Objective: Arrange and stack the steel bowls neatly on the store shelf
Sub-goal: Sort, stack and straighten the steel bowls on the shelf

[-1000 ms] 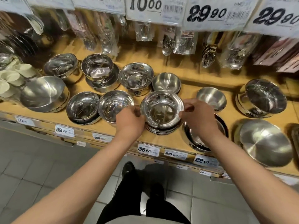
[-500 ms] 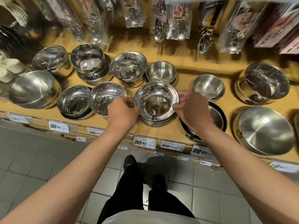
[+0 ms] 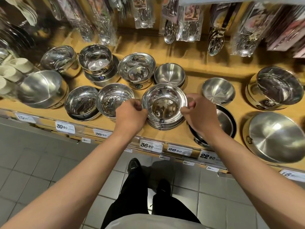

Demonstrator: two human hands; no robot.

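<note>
A shiny steel bowl [image 3: 164, 103] tops a stack of like bowls [image 3: 165, 124] near the front of the wooden shelf [image 3: 186, 134]. My left hand [image 3: 130, 118] pinches the top bowl's left rim with curled fingers. My right hand [image 3: 199, 114] pinches its right rim the same way. The top bowl sits nested and about level in the stack. Other steel bowls stand around: two to the left [image 3: 113, 100] [image 3: 80, 103], a matte one behind [image 3: 170, 73] and another to the right [image 3: 218, 90].
A dark-rimmed pan [image 3: 226, 123] lies under my right wrist. Big bowls stand at the right [image 3: 274, 136] [image 3: 279, 88] and left [image 3: 41, 88]. Packaged spoons [image 3: 216, 40] hang low over the back of the shelf. Price tags [image 3: 151, 145] line the shelf's front edge.
The view has tilted down, so the shelf sits higher in frame. Both hands kept their hold on the top bowl's rim, which has settled lower into the stack.
</note>
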